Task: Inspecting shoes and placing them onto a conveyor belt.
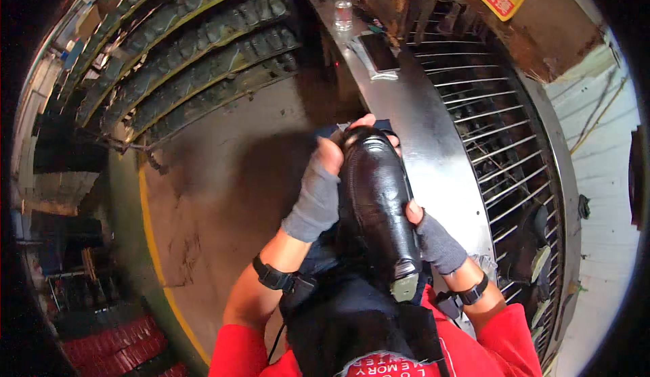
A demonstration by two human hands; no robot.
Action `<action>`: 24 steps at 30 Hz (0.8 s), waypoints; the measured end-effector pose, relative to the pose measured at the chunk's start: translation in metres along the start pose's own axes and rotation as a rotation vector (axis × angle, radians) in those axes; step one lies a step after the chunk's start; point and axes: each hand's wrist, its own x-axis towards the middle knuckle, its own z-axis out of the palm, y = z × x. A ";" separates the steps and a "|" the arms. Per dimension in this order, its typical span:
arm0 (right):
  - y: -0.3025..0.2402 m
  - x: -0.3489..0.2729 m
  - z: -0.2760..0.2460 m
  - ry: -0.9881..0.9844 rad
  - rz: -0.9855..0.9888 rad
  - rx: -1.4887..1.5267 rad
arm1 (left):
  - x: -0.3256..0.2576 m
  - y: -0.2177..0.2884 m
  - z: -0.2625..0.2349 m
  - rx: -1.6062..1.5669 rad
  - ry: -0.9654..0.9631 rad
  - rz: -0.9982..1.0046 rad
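Observation:
A glossy black leather shoe [379, 194] lies lengthwise between my hands, above my dark apron and lap. A pale green block, like the end of a shoe last [405, 287], sticks out at its near end. My left hand [325, 174], in a grey fingerless glove, is closed round the far end; fingertips show beyond it and the thumb is on the left. On the right side, my right hand [433, 235], gloved alike, grips the shoe with its thumb against the edge. Its other fingers are hidden beneath.
Close on the right runs a metal ledge [440, 181] bearing a dark phone-like slab [379, 52] and a clear bottle [343, 15]. Beyond it, metal bars [501, 133] cover a channel with dark shoes. Shoe racks [196, 45] stand far left.

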 end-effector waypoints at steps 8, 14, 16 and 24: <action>-0.012 -0.010 -0.006 0.244 -0.108 0.110 | 0.035 -0.048 -0.110 0.578 0.201 0.053; -0.007 -0.006 -0.025 0.340 -0.068 0.260 | 0.032 0.028 -0.094 0.668 0.484 -0.078; -0.005 0.011 -0.017 0.199 -0.044 0.396 | 0.024 0.047 -0.087 0.361 0.377 -0.075; 0.025 0.049 0.013 -0.010 -0.045 0.137 | 0.007 0.072 -0.035 0.245 0.023 0.018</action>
